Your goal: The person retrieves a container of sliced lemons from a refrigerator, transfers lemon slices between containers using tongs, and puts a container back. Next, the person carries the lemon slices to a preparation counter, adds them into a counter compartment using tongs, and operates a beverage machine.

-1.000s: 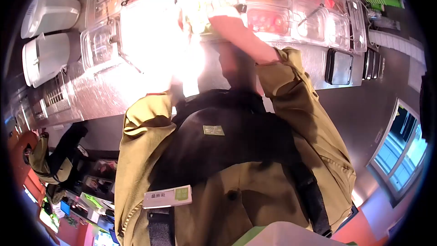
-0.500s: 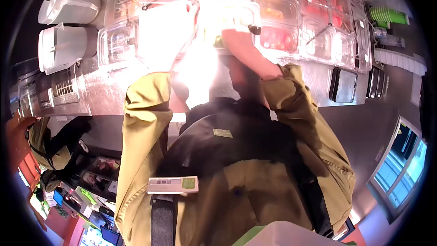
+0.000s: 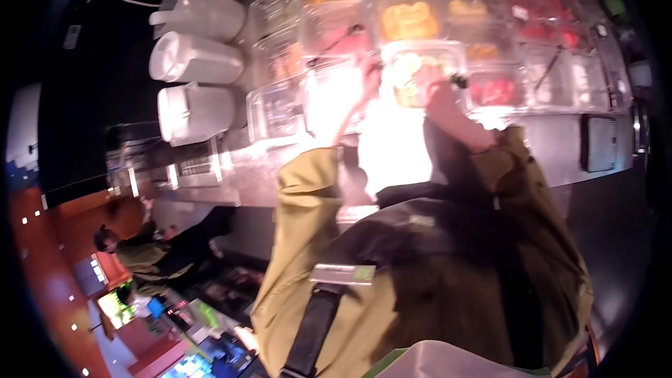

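My right hand (image 3: 437,92) reaches down into a clear container (image 3: 460,51) of pale yellow-green pieces (image 3: 404,73). Blur and glare hide its fingertips and anything between them. A dark handle (image 3: 458,81) lies at that container's right rim. My left hand (image 3: 369,78) is at the left side of the same container, beside a brightly glaring container (image 3: 329,94). Its fingers are smeared, so whether it holds anything cannot be made out. Behind stands a container of orange-yellow pieces (image 3: 408,22). To the right of my right hand is one with red pieces (image 3: 492,91).
White pitchers (image 3: 199,112) line the left side of the metal counter (image 3: 553,141). More clear containers stretch back and right. A black-edged case (image 3: 599,143) lies on the right front. Another person (image 3: 143,255) is beyond the counter's lower left.
The view has swung left, so the counter and containers appear farther right and more pitchers show. My right hand stays at the container of pale pieces. My left hand is now more visible beside it.
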`<state>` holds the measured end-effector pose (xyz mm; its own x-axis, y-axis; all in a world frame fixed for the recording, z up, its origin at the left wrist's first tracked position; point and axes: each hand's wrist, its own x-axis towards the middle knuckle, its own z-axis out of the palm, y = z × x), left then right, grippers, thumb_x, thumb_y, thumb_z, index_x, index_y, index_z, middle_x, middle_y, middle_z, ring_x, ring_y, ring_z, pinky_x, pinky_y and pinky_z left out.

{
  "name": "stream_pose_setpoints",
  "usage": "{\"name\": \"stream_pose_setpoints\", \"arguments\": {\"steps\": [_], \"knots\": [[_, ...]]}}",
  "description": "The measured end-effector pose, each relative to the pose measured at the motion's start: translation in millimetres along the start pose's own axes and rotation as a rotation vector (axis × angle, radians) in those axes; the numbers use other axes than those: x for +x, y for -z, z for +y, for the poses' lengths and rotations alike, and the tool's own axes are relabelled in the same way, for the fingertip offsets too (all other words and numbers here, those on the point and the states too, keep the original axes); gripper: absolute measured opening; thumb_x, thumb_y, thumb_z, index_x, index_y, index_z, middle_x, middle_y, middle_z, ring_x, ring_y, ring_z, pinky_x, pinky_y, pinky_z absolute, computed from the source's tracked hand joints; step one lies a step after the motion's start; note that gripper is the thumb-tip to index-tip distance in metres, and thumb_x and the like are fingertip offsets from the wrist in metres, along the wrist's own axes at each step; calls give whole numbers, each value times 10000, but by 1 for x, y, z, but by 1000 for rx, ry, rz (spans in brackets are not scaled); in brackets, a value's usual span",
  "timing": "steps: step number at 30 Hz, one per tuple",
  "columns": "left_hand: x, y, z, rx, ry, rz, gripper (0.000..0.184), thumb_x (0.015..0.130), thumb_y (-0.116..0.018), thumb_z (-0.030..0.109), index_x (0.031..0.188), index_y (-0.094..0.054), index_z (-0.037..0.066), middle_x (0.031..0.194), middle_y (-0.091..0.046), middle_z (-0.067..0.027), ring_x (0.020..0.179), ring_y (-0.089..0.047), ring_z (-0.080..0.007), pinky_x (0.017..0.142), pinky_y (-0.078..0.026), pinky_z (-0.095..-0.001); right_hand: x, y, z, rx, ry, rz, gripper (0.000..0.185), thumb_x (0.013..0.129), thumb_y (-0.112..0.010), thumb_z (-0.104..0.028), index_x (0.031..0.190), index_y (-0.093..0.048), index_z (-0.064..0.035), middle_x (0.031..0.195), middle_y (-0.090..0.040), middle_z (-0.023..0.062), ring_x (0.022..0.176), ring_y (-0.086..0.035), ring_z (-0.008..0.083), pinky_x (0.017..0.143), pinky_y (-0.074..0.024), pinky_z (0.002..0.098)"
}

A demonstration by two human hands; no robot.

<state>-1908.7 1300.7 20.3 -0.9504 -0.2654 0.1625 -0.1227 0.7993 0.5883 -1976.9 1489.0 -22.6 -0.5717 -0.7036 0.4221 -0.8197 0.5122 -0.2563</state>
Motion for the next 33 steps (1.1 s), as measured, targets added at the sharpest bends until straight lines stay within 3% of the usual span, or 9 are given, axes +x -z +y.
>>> {"name": "stream_pose_setpoints", "arguments": {"steps": [3, 9, 12, 13, 16, 18, 21, 28, 33], "knots": [[-10, -10, 11, 92, -15, 43, 196, 688, -578, 105, 882, -571, 76, 907, -492, -128, 836, -517, -307, 710, -432, -374, 0, 21, -11, -245, 77, 35, 183, 647, -480, -91, 807, -533, -19, 747, -441, 71, 737, -460, 199, 628, -404, 250], [-20, -15, 26, 220, -107, 10, 334, 683, -565, 68, 1014, -529, 45, 954, -495, -137, 861, -504, -303, 737, -426, -382, 11, 48, -24, -360, 0, -400, 231, 667, -481, -102, 866, -538, 2, 839, -500, 100, 799, -510, 206, 675, -430, 266], [-22, -17, 33, 317, -102, 48, 446, 672, -557, 51, 1110, -473, 30, 1000, -485, -162, 910, -478, -318, 778, -403, -397, -9, 53, -26, -294, 29, 114, 322, 692, -473, -113, 982, -522, 19, 956, -521, 133, 855, -531, 225, 709, -447, 293], [-26, -20, 37, 325, -85, 94, 441, 665, -560, 55, 1098, -476, 28, 999, -481, -166, 909, -474, -321, 784, -395, -412, -19, 72, -27, -208, 87, 95, 392, 709, -498, -106, 1083, -488, 10, 1034, -514, 145, 886, -538, 252, 729, -453, 327], [-37, -30, 53, 286, -200, 105, 443, 713, -555, 120, 1137, -457, 34, 1115, -450, -177, 1012, -432, -345, 867, -351, -428, -74, 123, -31, 289, 34, -99, 396, 715, -537, -102, 1097, -488, -12, 1036, -510, 134, 884, -534, 277, 731, -450, 349], [-46, -34, 68, 206, -424, 2, 449, 747, -549, 157, 1171, -444, 57, 1151, -439, -173, 1066, -409, -353, 903, -341, -407, -119, 133, -23, 377, 41, -201, 370, 731, -552, -105, 1087, -498, -24, 1033, -513, 133, 879, -531, 294, 732, -449, 352], [-54, -47, 87, 331, -390, -135, 502, 790, -516, 325, 1241, -406, 136, 1289, -325, -178, 1197, -284, -357, 980, -237, -457, -187, 127, -15, 405, -130, -516, 299, 755, -537, -117, 1038, -525, -20, 1005, -531, 143, 860, -540, 301, 712, -452, 356], [-55, -61, 105, 427, -202, -217, 630, 756, -475, 547, 1272, -371, 201, 1351, -220, -193, 1262, -171, -359, 1002, -131, -522, -221, 157, -7, 636, -427, -178, 220, 761, -547, -139, 939, -557, -9, 841, -566, 150, 779, -547, 294, 673, -436, 357], [-61, -58, 124, 416, -103, -136, 590, 784, -501, 450, 1251, -378, 112, 1328, -243, -215, 1243, -206, -365, 995, -150, -508, -235, 170, 1, 667, -389, -67, 237, 740, -578, -148, 943, -574, -25, 812, -582, 143, 755, -546, 288, 674, -424, 371]]}}
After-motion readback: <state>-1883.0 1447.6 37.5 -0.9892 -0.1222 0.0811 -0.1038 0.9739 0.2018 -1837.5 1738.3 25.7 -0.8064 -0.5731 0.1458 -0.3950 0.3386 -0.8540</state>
